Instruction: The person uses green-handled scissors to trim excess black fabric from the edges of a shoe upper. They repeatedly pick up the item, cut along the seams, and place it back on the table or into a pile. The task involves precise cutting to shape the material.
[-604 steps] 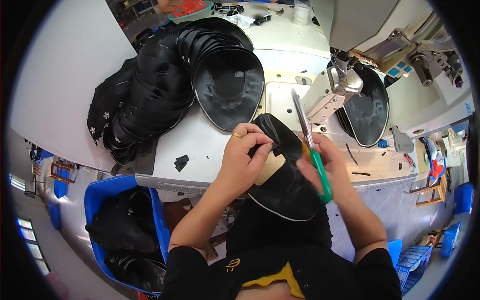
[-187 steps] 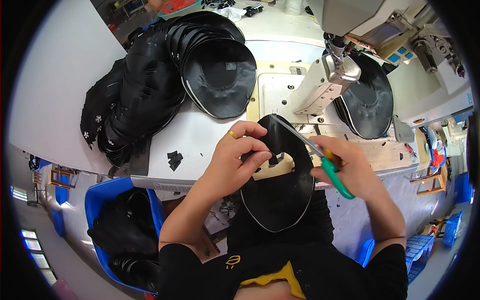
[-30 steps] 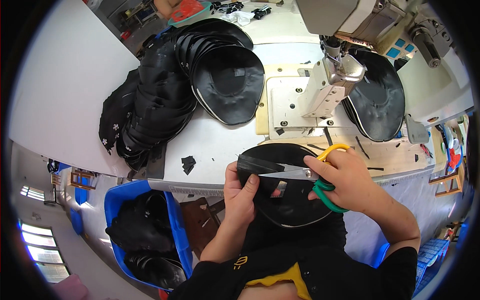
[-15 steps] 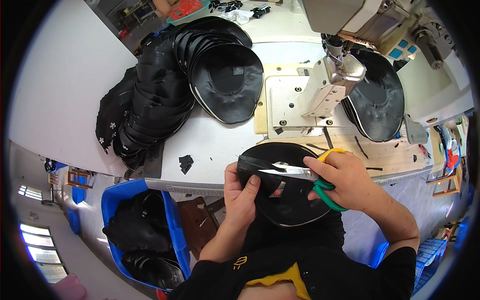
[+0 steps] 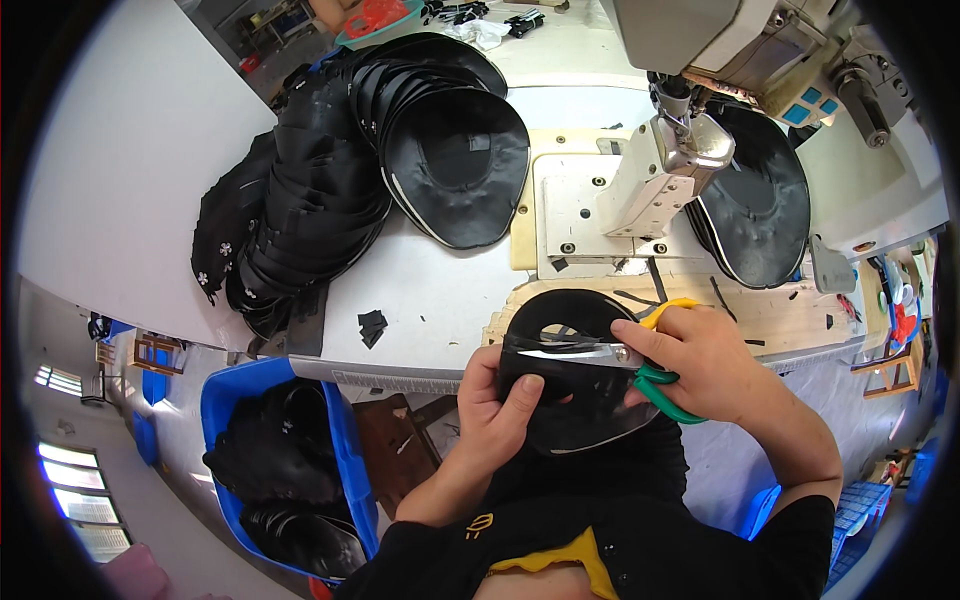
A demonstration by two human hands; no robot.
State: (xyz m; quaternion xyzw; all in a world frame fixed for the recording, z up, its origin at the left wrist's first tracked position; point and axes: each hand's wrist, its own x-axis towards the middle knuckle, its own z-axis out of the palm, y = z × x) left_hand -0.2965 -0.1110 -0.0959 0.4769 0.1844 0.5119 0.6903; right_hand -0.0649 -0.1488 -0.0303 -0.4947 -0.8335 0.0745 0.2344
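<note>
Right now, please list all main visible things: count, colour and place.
Oval leather-like panel: one, black, lower centre
Metal scissors: one, yellow and green handles, over panel
Metal sewing machine: one, white, upper right
Flat worktop: one, mostly white, middle
Leather-like panel stacks: many pieces, black, worktop's left
Rounded panel pile: one, black, beside sewing machine
Small scraps: several, black, on worktop
Rectangular plastic bin: one, blue, lower left
Round basin: one, turquoise, top
Left hand: one, bare, on panel
Right hand: one, bare, holding scissors
</note>
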